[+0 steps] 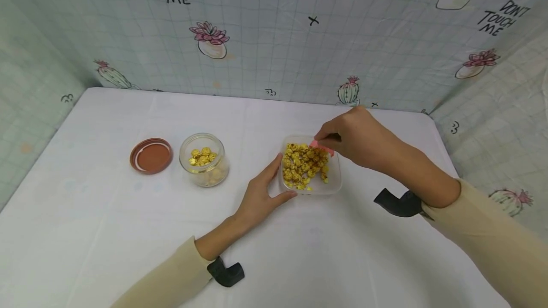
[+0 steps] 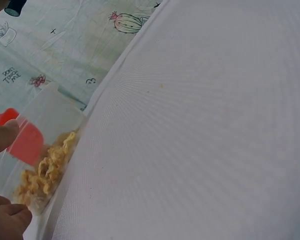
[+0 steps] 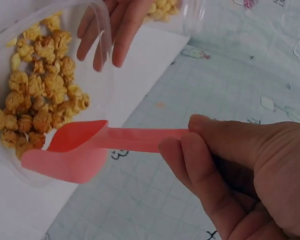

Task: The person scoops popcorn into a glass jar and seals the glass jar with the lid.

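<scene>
A clear plastic container (image 1: 336, 175) of yellow popcorn (image 1: 304, 165) stands mid-table. My left hand (image 1: 282, 178) braces its near-left corner: straight fingers lie along the left wall and the thumb lies along the front. My right hand (image 1: 326, 139) pinches the handle of a pink scoop (image 1: 322, 146) at the container's far rim. In the right wrist view the right hand (image 3: 177, 135) holds the scoop (image 3: 75, 150), whose empty bowl sits at the rim beside the popcorn (image 3: 40, 95). The left fingers (image 3: 115, 30) show behind the clear wall. The left wrist view shows the scoop (image 2: 25, 142) over the popcorn (image 2: 45, 170).
To the left stand a glass jar (image 1: 204, 159) holding a little popcorn and, beyond it, a brown lid (image 1: 151, 156) lying upside down. A white cloth (image 1: 128, 232) covers the table. Printed cactus panels (image 1: 274, 37) wall in the back and both sides.
</scene>
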Demonstrator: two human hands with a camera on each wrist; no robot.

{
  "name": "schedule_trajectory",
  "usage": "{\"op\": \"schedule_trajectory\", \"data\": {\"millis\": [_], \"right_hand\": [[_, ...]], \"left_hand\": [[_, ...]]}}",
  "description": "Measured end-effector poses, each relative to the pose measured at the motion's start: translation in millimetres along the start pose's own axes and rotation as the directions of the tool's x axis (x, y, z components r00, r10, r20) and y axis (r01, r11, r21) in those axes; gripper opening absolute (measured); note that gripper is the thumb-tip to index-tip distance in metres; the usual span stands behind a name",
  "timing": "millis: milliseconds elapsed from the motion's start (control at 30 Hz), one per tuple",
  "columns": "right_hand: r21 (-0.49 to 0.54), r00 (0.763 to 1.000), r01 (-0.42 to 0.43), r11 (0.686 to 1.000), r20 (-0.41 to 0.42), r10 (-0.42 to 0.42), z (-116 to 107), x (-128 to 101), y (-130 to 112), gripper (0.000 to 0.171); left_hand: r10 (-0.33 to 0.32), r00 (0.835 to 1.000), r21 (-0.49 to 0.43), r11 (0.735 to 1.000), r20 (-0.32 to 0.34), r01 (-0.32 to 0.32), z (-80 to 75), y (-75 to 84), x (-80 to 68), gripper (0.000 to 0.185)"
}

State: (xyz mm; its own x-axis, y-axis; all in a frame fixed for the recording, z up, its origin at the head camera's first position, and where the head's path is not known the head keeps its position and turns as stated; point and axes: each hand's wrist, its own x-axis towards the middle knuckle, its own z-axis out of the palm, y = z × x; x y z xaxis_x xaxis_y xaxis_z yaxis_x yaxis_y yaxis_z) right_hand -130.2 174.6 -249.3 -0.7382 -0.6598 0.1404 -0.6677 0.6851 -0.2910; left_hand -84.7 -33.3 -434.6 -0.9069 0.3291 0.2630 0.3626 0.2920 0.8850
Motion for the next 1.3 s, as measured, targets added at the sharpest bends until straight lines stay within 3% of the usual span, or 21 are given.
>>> {"op": "schedule_trajectory", "data": {"millis": [133, 433, 600, 800, 933, 1033, 1100, 1200, 1300], "right_hand": [[0.025, 1.0, -0.015, 1.0, 0.018, 0.014, -3, -2, 3, 0.005], [0.057, 0.983, -0.176, 0.983, -0.045, 0.178, -13, -7, 20, 0.015], [0.085, 0.989, -0.121, 0.989, -0.07, 0.127, -10, -9, 31, 0.023], [0.159, 0.983, -0.099, 0.982, -0.141, 0.121, -2, -13, 49, 0.026], [0.114, 0.969, 0.063, 0.991, -0.245, -0.034, 1, -17, 53, 0.027], [0.021, 0.935, 0.202, 0.979, -0.303, -0.186, 3, -20, 49, 0.033], [-0.02, 0.917, 0.25, 0.968, -0.315, -0.243, 6, -20, 45, 0.035], [-0.02, 0.92, 0.258, 0.966, -0.302, -0.251, 14, -20, 46, 0.035], [0.042, 0.941, 0.206, 0.978, -0.282, -0.187, 22, -22, 52, 0.032]], "left_hand": [[0.012, 1.0, 0.007, 1.0, -0.004, -0.012, 0.6, -0.2, 0.0, 0.088], [0.0, 1.0, 0.017, 1.0, -0.002, 0.0, 0.3, 0.9, 0.8, 0.088], [-0.005, 1.0, 0.022, 1.0, -0.004, 0.005, -0.4, 2.2, 1.0, 0.088], [-0.008, 1.0, 0.024, 1.0, -0.009, 0.008, 0.3, 1.8, 0.2, 0.088], [-0.016, 1.0, 0.024, 1.0, -0.001, 0.016, 0.0, 2.6, -0.2, 0.088], [-0.013, 1.0, 0.022, 1.0, 0.004, 0.013, 0.3, 3.6, -0.7, 0.087], [-0.006, 1.0, 0.022, 1.0, 0.0, 0.006, 0.3, 4.2, -0.4, 0.087], [-0.007, 1.0, 0.024, 1.0, -0.005, 0.007, 0.0, 4.6, 0.6, 0.087], [-0.013, 1.0, 0.02, 1.0, -0.004, 0.013, 0.3, 4.6, 1.1, 0.087]]}}
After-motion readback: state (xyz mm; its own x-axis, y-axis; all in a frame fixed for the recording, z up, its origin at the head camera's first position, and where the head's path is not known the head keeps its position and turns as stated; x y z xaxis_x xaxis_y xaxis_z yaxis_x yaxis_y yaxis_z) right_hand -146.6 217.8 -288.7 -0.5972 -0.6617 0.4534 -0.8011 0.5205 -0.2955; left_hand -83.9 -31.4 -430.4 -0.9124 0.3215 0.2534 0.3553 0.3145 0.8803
